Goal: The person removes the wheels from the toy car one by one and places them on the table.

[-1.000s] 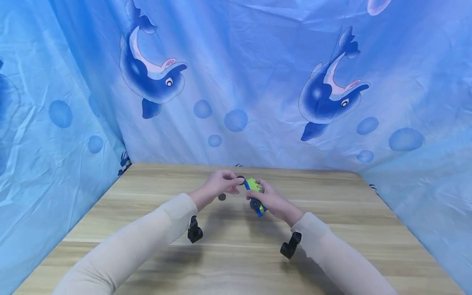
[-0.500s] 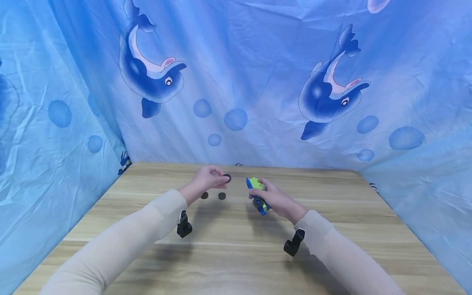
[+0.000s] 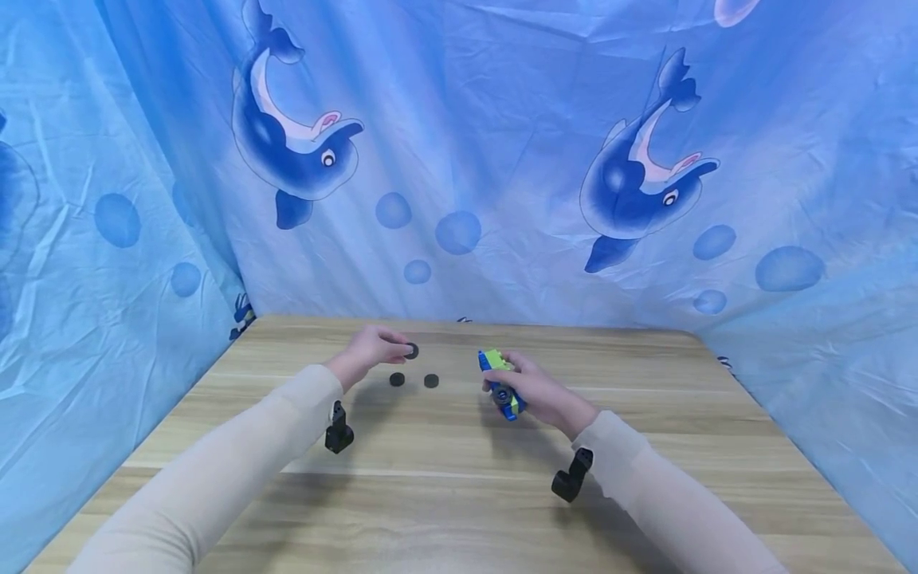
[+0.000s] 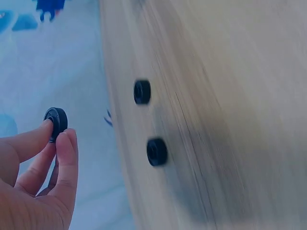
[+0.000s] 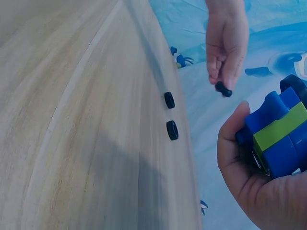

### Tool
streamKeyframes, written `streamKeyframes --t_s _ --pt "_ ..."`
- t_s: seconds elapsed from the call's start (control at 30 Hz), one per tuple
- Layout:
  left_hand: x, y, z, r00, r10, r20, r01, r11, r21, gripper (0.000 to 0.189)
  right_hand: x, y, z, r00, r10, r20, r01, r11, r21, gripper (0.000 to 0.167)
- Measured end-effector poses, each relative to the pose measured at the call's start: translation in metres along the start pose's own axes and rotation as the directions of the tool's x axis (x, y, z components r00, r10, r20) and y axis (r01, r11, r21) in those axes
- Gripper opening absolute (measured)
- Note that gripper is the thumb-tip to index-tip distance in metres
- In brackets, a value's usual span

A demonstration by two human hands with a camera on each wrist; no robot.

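Note:
My left hand (image 3: 371, 349) pinches a small black toy wheel (image 4: 58, 120) between thumb and fingertips, held up off the table. Two more black wheels lie on the wood below it, one wheel (image 3: 397, 379) close under the hand and another wheel (image 3: 431, 381) to its right. In my right hand (image 3: 536, 387) I grip a blue and lime-green building-block vehicle (image 5: 280, 132). A black wheel (image 3: 503, 395) is fitted on the side of that vehicle toward me. Part of the vehicle is hidden behind the fingers and cut off by the frame edge in the right wrist view.
The wooden table (image 3: 459, 494) reaches back to a blue curtain (image 3: 459, 159) printed with dolphins and bubbles. Black wrist cameras, one of them a camera (image 3: 339, 430) on the left sleeve, hang below both cuffs.
My left hand has moved left, away from the vehicle, carrying the wheel. A table wheel formerly hidden behind that hand now shows. The right hand has shifted only slightly.

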State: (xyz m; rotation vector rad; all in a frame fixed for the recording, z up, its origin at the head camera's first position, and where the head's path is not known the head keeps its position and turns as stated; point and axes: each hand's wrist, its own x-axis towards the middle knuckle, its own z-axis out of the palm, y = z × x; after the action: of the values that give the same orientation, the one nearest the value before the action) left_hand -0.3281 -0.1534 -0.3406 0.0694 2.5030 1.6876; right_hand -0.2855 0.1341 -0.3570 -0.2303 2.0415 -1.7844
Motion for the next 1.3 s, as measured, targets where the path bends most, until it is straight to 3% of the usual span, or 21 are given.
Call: streamKeyframes --t_s 0.3,0.57,0.77,1.0,1.3 --pt "0.003 -0.018 -0.027 0.997 -0.052 -0.059 0.053 0.998 0.029 0.03 0.001 -0.002 0.003 0.999 0.003 0.045 -0.006 0.997 0.079 0.068" --pt "0.007 -0.029 -0.045 0.992 -0.063 -0.113 0.08 0.985 0.15 0.027 0.0 -0.005 0.003 0.997 -0.028 0.066 0.023 0.996 0.085 0.064" --pt "0.018 -0.049 -0.048 0.989 -0.088 -0.116 0.114 0.963 0.242 0.024 -0.003 -0.002 -0.002 0.999 -0.005 0.036 0.002 0.996 0.085 0.066" --pt "0.016 -0.066 -0.048 0.976 -0.182 -0.122 0.199 0.969 0.146 0.027 -0.002 -0.001 0.001 0.999 -0.006 0.041 0.002 0.995 0.097 0.07" --pt "0.013 -0.068 -0.049 0.967 -0.211 -0.145 0.246 0.925 0.29 0.025 0.0 -0.002 -0.005 1.0 0.01 0.016 -0.012 0.994 0.111 0.068"
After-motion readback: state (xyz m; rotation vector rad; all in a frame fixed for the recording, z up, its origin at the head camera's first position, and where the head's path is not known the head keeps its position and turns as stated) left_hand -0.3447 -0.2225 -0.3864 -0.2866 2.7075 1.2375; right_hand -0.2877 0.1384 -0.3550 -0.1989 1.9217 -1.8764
